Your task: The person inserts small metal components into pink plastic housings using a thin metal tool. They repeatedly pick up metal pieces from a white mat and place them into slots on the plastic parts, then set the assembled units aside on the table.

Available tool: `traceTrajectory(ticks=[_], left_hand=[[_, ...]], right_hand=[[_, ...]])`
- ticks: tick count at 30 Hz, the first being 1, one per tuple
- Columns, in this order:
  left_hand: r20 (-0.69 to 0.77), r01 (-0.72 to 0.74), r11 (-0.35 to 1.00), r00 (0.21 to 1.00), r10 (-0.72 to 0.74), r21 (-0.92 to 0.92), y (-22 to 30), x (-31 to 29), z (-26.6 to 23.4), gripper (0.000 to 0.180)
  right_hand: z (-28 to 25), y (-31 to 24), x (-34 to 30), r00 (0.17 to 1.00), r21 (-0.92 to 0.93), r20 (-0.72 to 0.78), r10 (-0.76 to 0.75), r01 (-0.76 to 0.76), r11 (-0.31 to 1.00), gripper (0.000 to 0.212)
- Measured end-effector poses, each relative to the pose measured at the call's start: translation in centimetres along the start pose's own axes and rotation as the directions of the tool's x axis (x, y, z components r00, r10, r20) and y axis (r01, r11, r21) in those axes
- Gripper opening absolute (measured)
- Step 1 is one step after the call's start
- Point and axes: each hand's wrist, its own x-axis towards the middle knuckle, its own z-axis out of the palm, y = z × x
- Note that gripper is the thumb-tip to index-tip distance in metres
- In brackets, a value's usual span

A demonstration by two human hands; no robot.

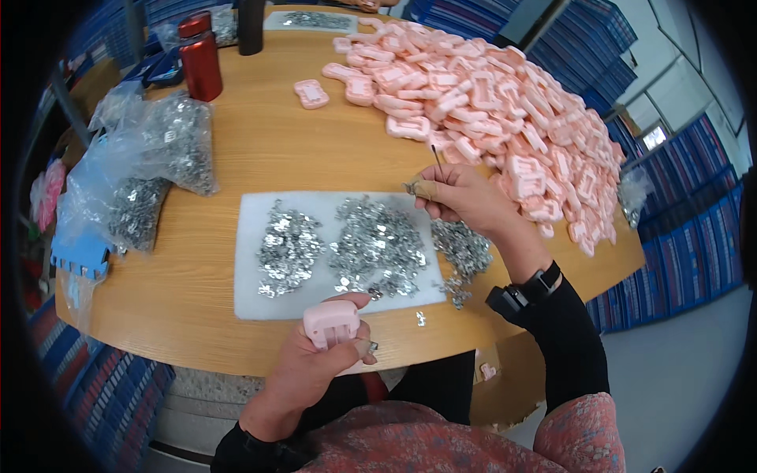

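My left hand (302,369), at the table's near edge, is closed round a pink plastic shell (331,317) with rectangular openings. A small metal piece (373,347) shows at its thumb tip. Above the far right corner of a white foam sheet (248,236), my right hand (469,197) pinches a thin dark rod-like tool (438,162), its tip pointing up. Something small and dull, perhaps metal, shows at these fingertips. Two heaps of shiny metal pieces, a left heap (289,251) and a middle heap (378,244), lie on the foam. A third heap (461,251) sits by its right edge.
A large pile of pink shells (505,118) covers the table's far right; one shell (311,94) lies apart. Clear bags of metal parts (177,142) and a red bottle (200,63) stand left. Below the table is an open cardboard box (512,378). Blue crates are stacked around.
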Motion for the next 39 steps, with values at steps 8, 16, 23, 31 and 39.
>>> traceTrajectory(ticks=[8,16,23,31,39], left_hand=[[0.031,0.03,0.999,0.999,-0.03,0.019,-1.0,-0.5,1.6,0.052],[-0.04,0.016,0.997,0.999,-0.012,0.08,-2.3,0.3,2.6,0.056],[-0.052,0.001,1.0,0.999,0.001,0.031,-2.5,1.0,3.1,0.053],[-0.031,0.026,0.999,0.999,-0.028,-0.048,-2.7,1.0,4.2,0.052],[-0.022,0.021,0.998,1.0,-0.022,-0.054,-4.1,1.3,4.4,0.052]], right_hand=[[-2.4,4.7,-9.0,0.995,0.466,0.037,0.096,-0.102,0.879,0.017],[-3.1,7.8,-12.0,0.971,0.158,-0.21,0.111,-0.079,0.984,0.02],[1.4,8.4,-14.6,0.845,-0.059,-0.516,-0.138,0.125,0.99,0.022],[10.7,6.6,-17.4,0.946,0.126,-0.267,-0.185,0.224,0.966,0.017],[11.9,7.1,-16.4,0.945,0.263,-0.282,-0.162,0.239,0.935,0.009]])
